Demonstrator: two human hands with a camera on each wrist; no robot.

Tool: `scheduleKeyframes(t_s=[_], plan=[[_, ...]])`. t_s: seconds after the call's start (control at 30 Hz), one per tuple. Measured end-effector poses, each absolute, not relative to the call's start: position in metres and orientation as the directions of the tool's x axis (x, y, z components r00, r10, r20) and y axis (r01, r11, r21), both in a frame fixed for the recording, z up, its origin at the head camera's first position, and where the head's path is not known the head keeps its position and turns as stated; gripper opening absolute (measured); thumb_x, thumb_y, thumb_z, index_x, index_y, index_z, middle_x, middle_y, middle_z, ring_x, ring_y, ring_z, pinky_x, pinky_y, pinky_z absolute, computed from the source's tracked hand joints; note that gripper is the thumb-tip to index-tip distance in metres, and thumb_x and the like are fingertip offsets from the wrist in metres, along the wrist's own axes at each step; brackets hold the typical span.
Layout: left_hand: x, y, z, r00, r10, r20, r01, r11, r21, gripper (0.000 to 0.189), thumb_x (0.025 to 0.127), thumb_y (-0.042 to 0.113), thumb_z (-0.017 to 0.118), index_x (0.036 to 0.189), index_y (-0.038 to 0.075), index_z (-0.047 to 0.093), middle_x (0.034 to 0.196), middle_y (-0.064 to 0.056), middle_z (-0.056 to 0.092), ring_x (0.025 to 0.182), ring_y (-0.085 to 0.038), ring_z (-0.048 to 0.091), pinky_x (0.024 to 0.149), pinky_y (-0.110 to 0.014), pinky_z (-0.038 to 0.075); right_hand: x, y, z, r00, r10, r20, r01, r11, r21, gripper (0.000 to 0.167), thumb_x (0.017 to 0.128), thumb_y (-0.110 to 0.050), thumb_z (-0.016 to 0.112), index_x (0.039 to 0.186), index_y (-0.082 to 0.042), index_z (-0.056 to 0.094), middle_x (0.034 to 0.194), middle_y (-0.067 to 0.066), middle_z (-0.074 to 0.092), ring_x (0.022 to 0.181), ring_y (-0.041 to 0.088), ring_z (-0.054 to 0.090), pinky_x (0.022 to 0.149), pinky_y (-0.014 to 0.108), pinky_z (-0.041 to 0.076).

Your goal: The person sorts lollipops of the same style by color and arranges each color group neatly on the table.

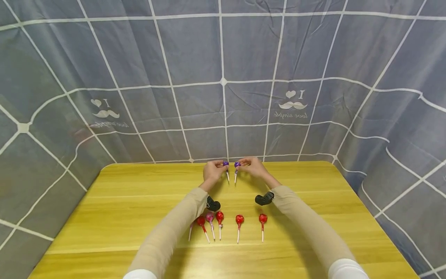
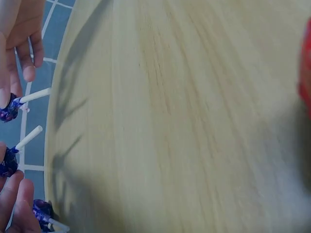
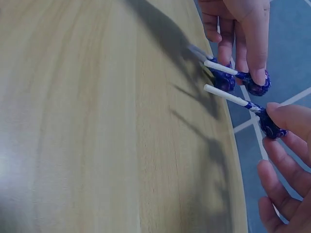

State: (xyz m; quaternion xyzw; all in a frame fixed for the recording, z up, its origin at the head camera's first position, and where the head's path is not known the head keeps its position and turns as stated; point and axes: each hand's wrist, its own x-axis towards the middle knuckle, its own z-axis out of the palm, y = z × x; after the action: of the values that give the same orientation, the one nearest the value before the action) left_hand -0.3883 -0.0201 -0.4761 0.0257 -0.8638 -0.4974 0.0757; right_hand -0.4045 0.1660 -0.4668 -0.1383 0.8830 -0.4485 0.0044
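Head view: at the middle of the frame, by the far edge of the table (image 1: 146, 186), the left hand (image 1: 212, 170) and right hand (image 1: 254, 168) face each other, a small gap between. The left hand pinches the left lollipop (image 1: 225, 164), the right hand the right lollipop (image 1: 237, 164), both purple. Heads are at the top; sticks run down the frame, their tips leaning slightly together. Lower centre, red lollipops (image 1: 239, 219) and a pink lollipop (image 1: 210, 217) lie with sticks towards the bottom edge, probably so that all face one way.

Left wrist view: the left hand is at lower left, the right hand above it. Both sticks point right and upward, the lower one more steeply. A third lollipop (image 2: 43, 209), also purple, is beside the left hand near the table's edge; whether held or lying, I cannot tell.

Right wrist view: thumb and fingertips pinch each head, the other fingers loosely parted. The round head likely gives better purchase than the thin stick and leaves it free. Both sticks point left and slightly up, nearly parallel.
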Motion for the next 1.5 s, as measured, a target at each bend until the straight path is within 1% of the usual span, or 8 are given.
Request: scheduleKeyframes(t_s=[0.2,0.37,0.53,0.63,0.83,0.97,1.3,1.5], plan=[[-0.395,-0.011,-0.482,-0.989,-0.089,0.116,0.052,0.525,0.85,0.03,0.084,0.022,0.074,0.109,0.006,0.073,0.091,-0.011,0.075,0.077,-0.021,0.069,0.053,-0.017,0.041,-0.411,0.164,-0.468,-0.97,-0.222,0.101,-0.216,0.588,-0.779,0.035,0.085,-0.018,0.072,0.113,0.003,0.068,0.101,0.02,0.071,0.093,0.028,0.066,0.071,0.023,0.045],[-0.399,-0.005,-0.484,-0.99,-0.082,0.114,0.054,0.527,0.848,0.029,0.084,0.023,0.074,0.109,0.007,0.073,0.091,-0.01,0.075,0.078,-0.02,0.069,0.055,-0.019,0.043,-0.416,0.163,-0.47,-0.974,-0.207,0.096,-0.203,0.599,-0.775,0.034,0.086,-0.016,0.071,0.114,0.004,0.067,0.103,0.022,0.071,0.094,0.031,0.066,0.068,0.022,0.044],[-0.404,-0.002,-0.485,-0.983,-0.117,0.141,0.052,0.559,0.827,0.029,0.084,0.022,0.074,0.109,0.007,0.074,0.091,-0.009,0.075,0.081,-0.021,0.07,0.065,-0.027,0.051,-0.421,0.163,-0.476,-0.979,-0.185,0.089,-0.185,0.607,-0.773,0.033,0.085,-0.015,0.072,0.112,0.004,0.068,0.102,0.022,0.071,0.093,0.031,0.066,0.064,0.02,0.044],[-0.406,-0.001,-0.484,-0.979,-0.128,0.159,0.055,0.587,0.808,0.028,0.084,0.021,0.073,0.108,0.007,0.074,0.09,-0.008,0.076,0.082,-0.02,0.071,0.07,-0.031,0.052,-0.423,0.164,-0.481,-0.984,-0.161,0.082,-0.164,0.605,-0.779,0.033,0.084,-0.015,0.073,0.111,0.003,0.068,0.102,0.021,0.071,0.093,0.03,0.067,0.064,0.019,0.045],[-0.405,0.003,-0.484,-0.981,-0.124,0.151,0.043,0.617,0.786,0.025,0.083,0.021,0.075,0.104,0.008,0.075,0.088,-0.007,0.076,0.078,-0.02,0.07,0.066,-0.031,0.05,-0.424,0.161,-0.484,-0.991,-0.119,0.055,-0.117,0.62,-0.776,0.033,0.085,-0.016,0.073,0.112,0.001,0.068,0.103,0.02,0.072,0.089,0.027,0.069,0.061,0.018,0.045],[-0.405,0.007,-0.487,-0.979,-0.11,0.17,0.053,0.67,0.741,0.026,0.082,0.022,0.076,0.104,0.008,0.075,0.087,-0.007,0.076,0.078,-0.022,0.071,0.064,-0.032,0.051,-0.423,0.16,-0.483,-0.992,-0.121,0.046,-0.113,0.636,-0.763,0.033,0.085,-0.016,0.073,0.112,0.002,0.068,0.104,0.02,0.072,0.088,0.027,0.069,0.06,0.018,0.046],[-0.409,0.008,-0.493,-0.981,-0.098,0.167,0.044,0.726,0.686,0.028,0.081,0.026,0.078,0.102,0.009,0.075,0.092,-0.007,0.076,0.082,-0.024,0.071,0.067,-0.037,0.054,-0.428,0.16,-0.494,-0.994,-0.102,0.046,-0.104,0.686,-0.72,0.031,0.085,-0.02,0.073,0.108,0.0,0.071,0.096,0.016,0.074,0.072,0.016,0.066,0.058,0.018,0.043],[-0.415,0.008,-0.492,-0.982,-0.119,0.145,0.01,0.737,0.676,0.028,0.08,0.028,0.078,0.103,0.011,0.076,0.094,-0.007,0.076,0.084,-0.027,0.071,0.066,-0.038,0.054,-0.432,0.157,-0.496,-0.995,-0.093,0.046,-0.097,0.678,-0.729,0.031,0.083,-0.022,0.075,0.108,-0.003,0.072,0.091,0.014,0.074,0.058,0.006,0.057,0.053,0.017,0.042]])
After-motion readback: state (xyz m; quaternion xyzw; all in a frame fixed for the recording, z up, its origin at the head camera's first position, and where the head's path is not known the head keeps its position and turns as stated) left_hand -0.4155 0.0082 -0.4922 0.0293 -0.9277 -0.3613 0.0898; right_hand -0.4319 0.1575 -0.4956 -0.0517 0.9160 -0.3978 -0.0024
